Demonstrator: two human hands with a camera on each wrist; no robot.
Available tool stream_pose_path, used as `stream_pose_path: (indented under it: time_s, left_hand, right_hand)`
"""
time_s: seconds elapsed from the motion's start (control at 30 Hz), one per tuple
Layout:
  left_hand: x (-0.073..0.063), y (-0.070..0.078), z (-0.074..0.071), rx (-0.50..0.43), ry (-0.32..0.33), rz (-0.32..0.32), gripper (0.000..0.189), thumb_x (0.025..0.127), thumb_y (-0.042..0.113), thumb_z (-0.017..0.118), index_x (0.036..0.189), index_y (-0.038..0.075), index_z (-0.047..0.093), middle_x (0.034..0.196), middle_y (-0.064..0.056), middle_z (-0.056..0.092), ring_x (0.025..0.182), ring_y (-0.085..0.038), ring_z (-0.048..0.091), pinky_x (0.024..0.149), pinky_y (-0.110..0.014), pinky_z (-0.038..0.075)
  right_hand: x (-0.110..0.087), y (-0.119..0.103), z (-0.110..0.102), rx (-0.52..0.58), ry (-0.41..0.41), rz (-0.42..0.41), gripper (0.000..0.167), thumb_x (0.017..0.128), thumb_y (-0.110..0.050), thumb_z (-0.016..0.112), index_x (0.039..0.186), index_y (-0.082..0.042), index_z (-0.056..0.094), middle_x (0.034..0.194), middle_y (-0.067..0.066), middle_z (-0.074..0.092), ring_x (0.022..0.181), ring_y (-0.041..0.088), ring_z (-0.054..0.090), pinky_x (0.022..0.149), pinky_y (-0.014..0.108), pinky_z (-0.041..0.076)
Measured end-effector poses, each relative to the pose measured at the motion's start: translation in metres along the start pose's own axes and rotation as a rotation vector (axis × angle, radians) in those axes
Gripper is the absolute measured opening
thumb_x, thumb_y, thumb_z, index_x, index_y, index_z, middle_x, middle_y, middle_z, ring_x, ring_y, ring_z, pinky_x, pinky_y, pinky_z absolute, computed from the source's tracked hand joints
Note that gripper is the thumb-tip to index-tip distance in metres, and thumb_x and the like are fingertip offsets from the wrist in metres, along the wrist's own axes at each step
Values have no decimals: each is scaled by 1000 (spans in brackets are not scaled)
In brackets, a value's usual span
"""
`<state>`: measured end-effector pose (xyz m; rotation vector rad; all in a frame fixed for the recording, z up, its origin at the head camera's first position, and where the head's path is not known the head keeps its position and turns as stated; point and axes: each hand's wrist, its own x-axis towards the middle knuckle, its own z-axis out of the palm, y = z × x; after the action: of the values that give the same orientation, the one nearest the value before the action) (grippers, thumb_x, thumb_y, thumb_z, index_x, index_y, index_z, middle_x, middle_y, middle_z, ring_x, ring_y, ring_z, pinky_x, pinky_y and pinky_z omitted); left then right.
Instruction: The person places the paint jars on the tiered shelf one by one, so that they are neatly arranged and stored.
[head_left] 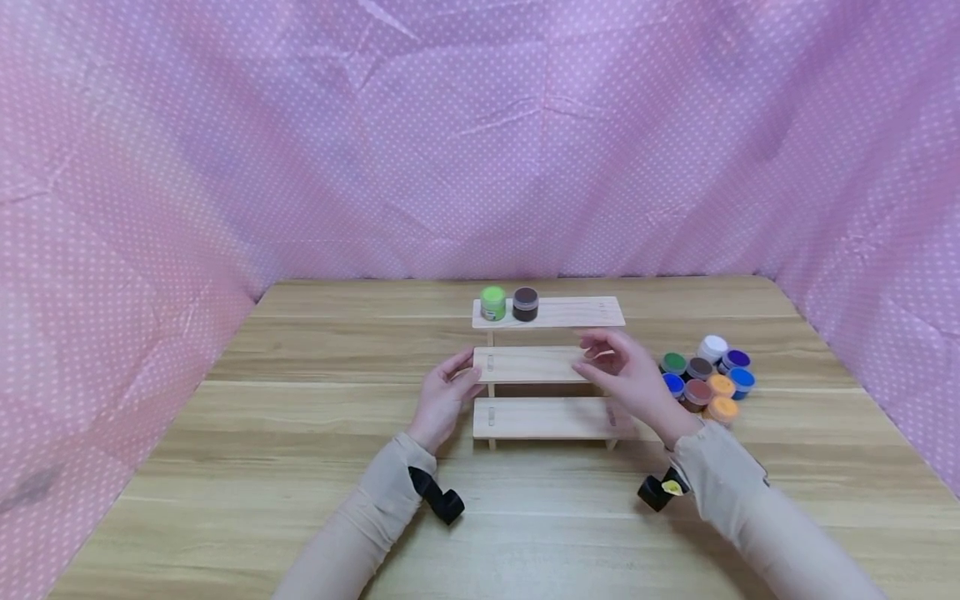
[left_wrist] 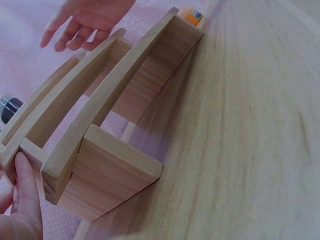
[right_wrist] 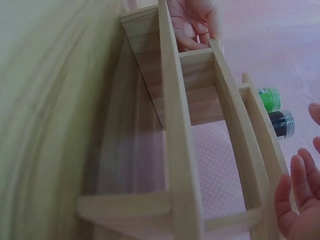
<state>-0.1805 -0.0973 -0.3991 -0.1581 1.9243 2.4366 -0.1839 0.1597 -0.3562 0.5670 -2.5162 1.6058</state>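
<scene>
A three-tier wooden display rack (head_left: 532,364) stands mid-table in the head view. My left hand (head_left: 438,400) grips the left end of its middle shelf, thumb at the front edge. The right hand (head_left: 633,379) is over that shelf's right end, its fingers loosely bent and holding nothing. On the top shelf, a light green paint jar (head_left: 492,303) and a dark brown paint jar (head_left: 526,304) stand side by side at the left. From the right wrist, the left hand (right_wrist: 192,22) shows at the shelf's far end.
Several paint jars cluster right of the rack, among them a white jar (head_left: 712,347), an orange jar (head_left: 723,409) and a reddish-brown jar (head_left: 697,394). The wooden table (head_left: 315,400) backs onto a pink dotted cloth (head_left: 450,167).
</scene>
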Motion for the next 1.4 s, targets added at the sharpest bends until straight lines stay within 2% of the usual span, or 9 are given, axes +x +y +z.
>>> stream_pose_path:
  time_s: [0.23, 0.63, 0.73, 0.87, 0.97, 1.13, 1.23, 1.4]
  left_hand:
    - [0, 1, -1, 9, -6, 15, 44, 92, -6, 52, 135, -10, 43, 117, -16, 52, 88, -6, 60, 80, -20, 56]
    - [1, 0, 1, 6, 1, -5, 44, 92, -6, 52, 135, -7, 44, 118, -15, 52, 89, -6, 60, 81, -20, 56]
    - [1, 0, 1, 10, 0, -10, 44, 92, -6, 51, 136, -7, 44, 119, -16, 51, 90, -7, 59, 81, -20, 55]
    - [1, 0, 0, 1, 3, -22, 44, 92, -6, 51, 136, -7, 44, 119, -15, 51, 90, -7, 59, 82, -21, 55]
    - [2, 0, 0, -7, 3, -21, 45, 92, -6, 51, 136, -7, 43, 118, -15, 51, 90, -7, 59, 82, -22, 55]
    - [2, 0, 0, -4, 2, -27, 45, 92, -6, 51, 136, -7, 43, 118, -14, 50, 91, -8, 59, 83, -22, 55]
    - [2, 0, 0, 0, 2, -31, 45, 93, -6, 51, 136, -6, 43, 118, -15, 50, 91, -8, 59, 84, -23, 55]
    - [2, 0, 1, 6, 6, -26, 45, 92, -6, 52, 136, -6, 44, 119, -15, 50, 92, -9, 59, 85, -24, 55]
  right_hand:
    - [-11, 8, -9, -36, 4, 37, 38, 87, -12, 68, 122, -3, 56, 110, 14, 59, 90, 3, 57, 81, 12, 48]
    - [-32, 17, -32, -48, 92, -24, 37, 84, -1, 69, 119, 4, 58, 106, 14, 59, 92, -2, 55, 80, 9, 49]
    - [-36, 23, -39, -82, 110, -23, 37, 83, -1, 69, 118, 5, 58, 104, 7, 60, 90, -3, 54, 79, 9, 49]
    - [-43, 30, -51, -138, 120, -1, 36, 84, -4, 69, 118, 4, 58, 101, -14, 59, 88, -3, 55, 77, 7, 48]
    - [-48, 33, -59, -160, 118, 7, 36, 85, -4, 69, 118, 3, 57, 99, -23, 56, 88, 0, 57, 75, 5, 48]
    - [-56, 40, -74, -172, 116, -16, 37, 83, 0, 69, 117, 6, 56, 98, -17, 58, 86, -3, 56, 73, 6, 48]
    - [-60, 45, -84, -193, 115, -18, 39, 83, 1, 69, 118, 7, 55, 98, -20, 57, 84, -7, 56, 70, 6, 48]
    - [-66, 55, -105, -246, 123, 1, 39, 83, -1, 69, 120, -2, 56, 98, -24, 54, 86, -10, 53, 73, 3, 44]
